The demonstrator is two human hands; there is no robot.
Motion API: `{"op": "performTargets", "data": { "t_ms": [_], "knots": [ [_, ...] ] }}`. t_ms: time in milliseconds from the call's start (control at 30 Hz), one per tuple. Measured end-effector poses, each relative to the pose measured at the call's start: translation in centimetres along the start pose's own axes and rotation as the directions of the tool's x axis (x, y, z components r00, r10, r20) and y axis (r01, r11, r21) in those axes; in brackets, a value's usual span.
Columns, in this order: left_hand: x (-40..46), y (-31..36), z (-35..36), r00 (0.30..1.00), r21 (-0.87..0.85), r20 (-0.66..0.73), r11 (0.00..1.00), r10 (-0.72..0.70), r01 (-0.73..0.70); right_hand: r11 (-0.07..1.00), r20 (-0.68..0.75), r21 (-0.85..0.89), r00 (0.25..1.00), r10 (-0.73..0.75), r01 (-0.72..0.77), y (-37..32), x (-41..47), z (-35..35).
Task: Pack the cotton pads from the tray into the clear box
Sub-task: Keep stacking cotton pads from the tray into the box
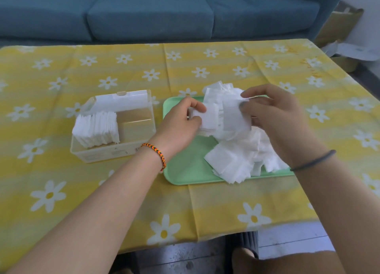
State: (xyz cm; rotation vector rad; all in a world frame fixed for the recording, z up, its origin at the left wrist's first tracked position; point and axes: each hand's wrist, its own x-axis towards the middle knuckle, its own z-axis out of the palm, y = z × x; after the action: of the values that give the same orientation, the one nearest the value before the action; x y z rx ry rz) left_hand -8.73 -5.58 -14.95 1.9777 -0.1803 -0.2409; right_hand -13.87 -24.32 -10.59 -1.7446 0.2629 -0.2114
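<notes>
A green tray [185, 171] in the middle of the table holds a loose heap of white cotton pads [232, 162]. Above the tray, my left hand [181, 123] grips a small stack of pads [209, 116] between thumb and fingers. My right hand [273, 117] pinches a single pad [234, 117] right beside that stack. Left of the tray stands the clear box [135, 119] with its lid open at the back. A row of upright pads [96, 129] fills the box's left half; its right half holds nothing.
A yellow cloth with white daisies [123, 191] covers the table. A blue sofa [154, 12] stands behind it. Cardboard boxes [341, 23] sit on the floor at the far right. My knee and a slipper [250, 251] show below the table's near edge.
</notes>
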Motion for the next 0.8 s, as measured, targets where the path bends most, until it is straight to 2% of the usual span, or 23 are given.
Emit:
{"op": "performTargets", "data": {
  "t_ms": [67,167,267,467,800],
  "knots": [
    [0.1,0.1,0.2,1.0,-0.046,0.019,0.999,0.009,-0.009,0.987,0.015,0.135,0.997,0.081,-0.082,-0.5,-0.1,0.8],
    [0.1,0.6,0.5,1.0,-0.16,0.024,0.987,-0.016,0.019,0.959,0.055,0.237,0.988,0.144,-0.153,-0.8,-0.1,2.0],
    [-0.1,1.2,0.3,0.997,-0.244,0.039,0.967,-0.067,0.074,0.977,0.04,0.161,0.99,0.132,-0.137,-0.4,0.2,2.9],
    [0.0,1.2,0.2,0.997,-0.243,0.065,0.969,-0.038,0.053,0.997,-0.042,-0.068,0.998,0.041,-0.043,0.3,0.5,4.0],
    [-0.7,1.2,0.1,0.999,-0.181,0.04,0.983,0.015,-0.008,0.993,-0.121,-0.117,0.993,0.01,-0.025,0.9,0.9,4.6]
  ]
}}
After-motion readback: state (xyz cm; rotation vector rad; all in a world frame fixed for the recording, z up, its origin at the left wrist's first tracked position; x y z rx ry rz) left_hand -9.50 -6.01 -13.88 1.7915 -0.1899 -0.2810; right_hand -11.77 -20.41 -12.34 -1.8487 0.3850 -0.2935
